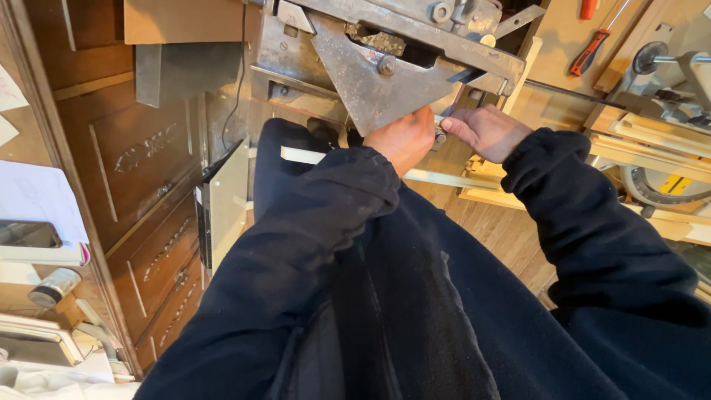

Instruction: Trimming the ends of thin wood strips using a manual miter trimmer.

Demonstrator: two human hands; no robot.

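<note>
Two hands hold a pale wooden strip under a rusty metal machine.

The wooden strip (444, 178) lies nearly level, its long axis running from left to right across the view and dipping slightly toward the right; one end shows at the left beside a dark sleeve (296, 222), the other reaches toward a stack of similar strips (489, 194). The left hand (402, 138) sits closed over the strip just under the triangular metal plate (378, 81) of the machine (392, 44); what its fingers pinch is hidden. The right hand (489, 130) is curled, fingertips pressed together against a small metal part just beside the left hand. A red-handled screwdriver (592, 48) lies well apart on the bench (563, 30), and carved wooden panels (141, 170) stand to the left.
</note>
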